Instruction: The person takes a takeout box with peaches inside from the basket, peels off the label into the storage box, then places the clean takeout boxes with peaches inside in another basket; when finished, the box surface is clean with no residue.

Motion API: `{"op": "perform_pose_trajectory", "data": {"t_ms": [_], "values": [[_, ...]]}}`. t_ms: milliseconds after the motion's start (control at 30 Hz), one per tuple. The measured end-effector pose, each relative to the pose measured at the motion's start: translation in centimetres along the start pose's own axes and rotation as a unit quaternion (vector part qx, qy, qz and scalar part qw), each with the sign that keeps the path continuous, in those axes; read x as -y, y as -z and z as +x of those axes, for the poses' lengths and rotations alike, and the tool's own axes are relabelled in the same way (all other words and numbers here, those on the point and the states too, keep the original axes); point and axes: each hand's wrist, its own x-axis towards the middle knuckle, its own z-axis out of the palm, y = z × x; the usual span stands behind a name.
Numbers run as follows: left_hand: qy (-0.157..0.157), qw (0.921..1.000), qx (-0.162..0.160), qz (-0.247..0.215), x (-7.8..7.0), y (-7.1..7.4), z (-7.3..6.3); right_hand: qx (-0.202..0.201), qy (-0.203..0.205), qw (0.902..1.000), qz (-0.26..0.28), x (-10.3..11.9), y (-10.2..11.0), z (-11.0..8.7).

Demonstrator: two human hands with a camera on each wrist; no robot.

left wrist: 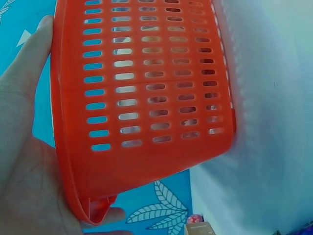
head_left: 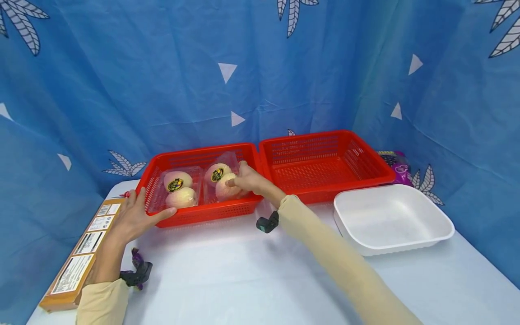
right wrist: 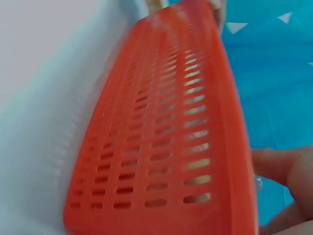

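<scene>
Two clear plastic packs of pale peaches with round dark labels are in the left red basket [head_left: 227,209]. My right hand [head_left: 253,178] reaches over the front rim and grips the right-hand peach pack [head_left: 218,174] at its right side; that pack looks tilted. The left-hand peach pack [head_left: 181,197] lies in the basket's left part. My left hand [head_left: 134,219] spans the basket's front left corner, thumb over the front rim and fingers along the left side. In the left wrist view, the left hand [left wrist: 24,161] touches the rim; some fingertips are hidden behind it.
A second red basket [head_left: 317,174] adjoins on the right, with a white tub [head_left: 392,221] in front of it. Purple packaging [head_left: 401,171] sits behind the tub. A long cardboard box [head_left: 85,248] lies along the left table edge, with a small purple item [head_left: 137,258] beside my left wrist.
</scene>
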Motion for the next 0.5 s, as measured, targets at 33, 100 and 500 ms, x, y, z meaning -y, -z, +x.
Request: {"op": "perform_pose_trajectory", "data": {"t_ms": [33,100,500], "values": [[0.000,1.0000,0.001,0.000,0.0,0.0,0.0,-0.008,0.003,0.9997,0.025,0.0,0.1,0.1],[0.001,1.0000,0.001,-0.002,-0.1,-0.1,0.1,-0.023,0.014,0.9973,0.068,-0.2,0.5,0.0],[-0.002,0.9999,-0.004,-0.017,-0.1,-0.2,-0.1,-0.017,0.146,0.9778,0.150,0.8,7.1,-5.7]]}}
